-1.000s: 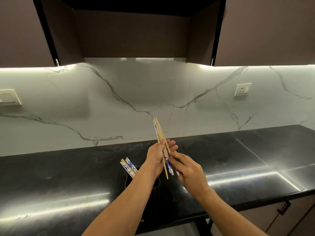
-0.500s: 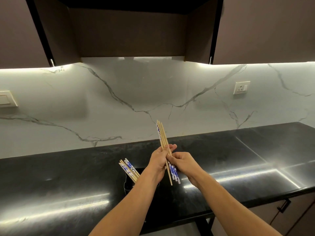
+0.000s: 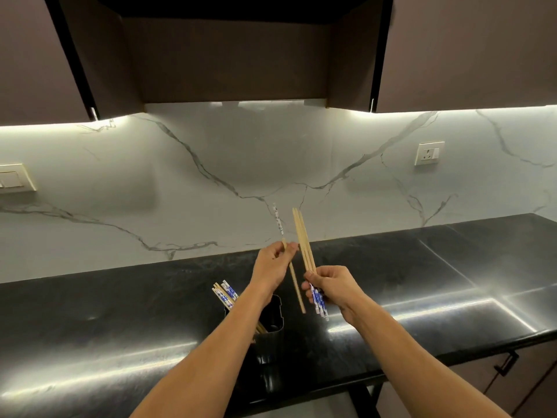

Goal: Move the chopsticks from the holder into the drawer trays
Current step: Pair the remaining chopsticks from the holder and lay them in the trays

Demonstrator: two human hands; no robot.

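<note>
1. Holder, black, stands on the dark countertop, set back from the counter's front edge, and partly hidden behind the left forearm.
2. Several chopsticks remain in the holder, leaning out over its left rim with their blue-and-white patterned ends up.
3. The left hand, above and just behind the holder, pinches a single chopstick between thumb and fingers; the stick runs near upright, patterned end up against the marble backsplash, plain tip hanging free above the holder's right side.
4. The right hand, just right of the holder, is closed round a bundle of chopsticks; their plain tips point up and their patterned ends stick out below the fist.
5. The single stick and the bundle stand close but apart, a narrow gap between them.
6. Right of the holder the countertop lies bare up to the backsplash; left of it the counter is likewise open.
7. Upper cabinets hang well above both hands.
8. A wall socket sits on the backsplash, far right of the holder.
</note>
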